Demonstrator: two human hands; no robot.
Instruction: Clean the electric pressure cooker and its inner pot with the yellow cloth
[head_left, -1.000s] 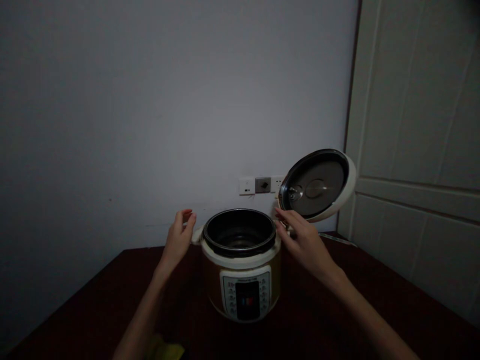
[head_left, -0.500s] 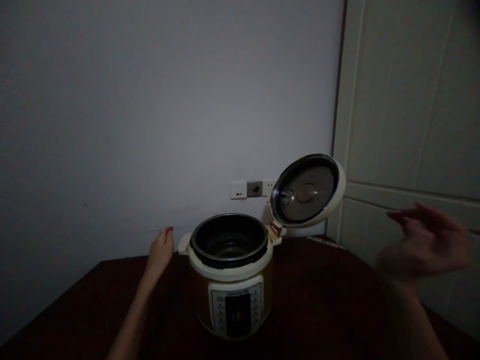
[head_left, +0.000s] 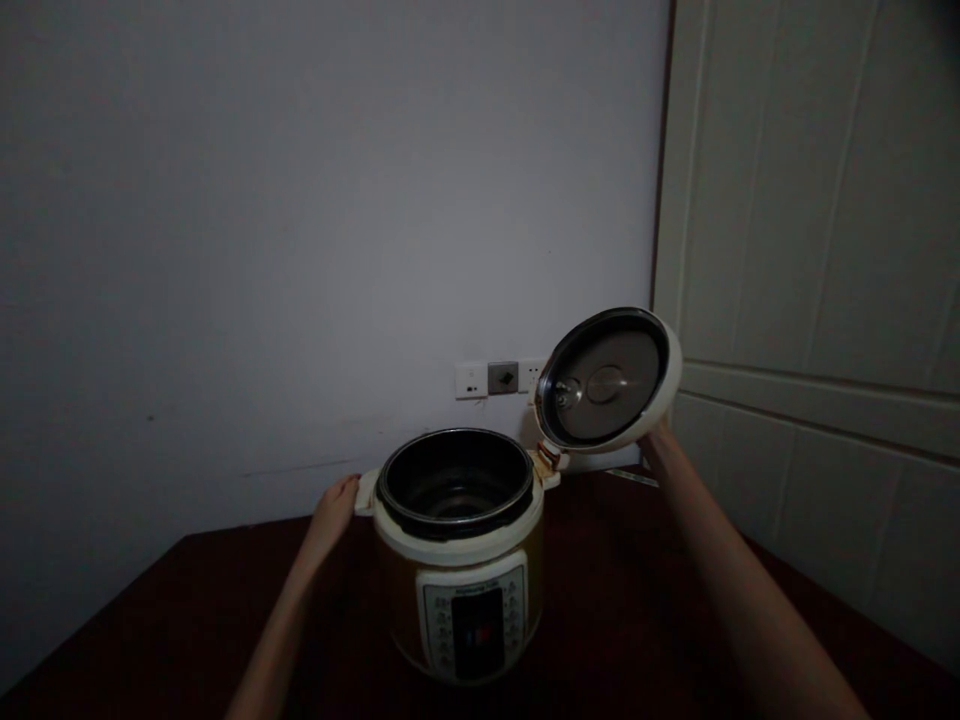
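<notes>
A cream and gold electric pressure cooker (head_left: 459,580) stands on a dark wooden table (head_left: 645,610). Its black inner pot (head_left: 454,482) is exposed. The hinged lid (head_left: 609,380) is swung up to the right, its metal underside facing me. My left hand (head_left: 334,507) rests against the cooker's left side handle, fingers curled on it. My right hand (head_left: 654,438) reaches behind the raised lid's lower right edge; its fingers are hidden by the lid.
A pale wall stands close behind the table, with a row of wall sockets (head_left: 499,377) just behind the cooker. A light panelled door (head_left: 810,300) fills the right side. A thin flat object (head_left: 634,478) lies on the table near the door.
My right hand swung in from the far right to the back of the open lid. My left hand moved in against the cooker's left handle.
</notes>
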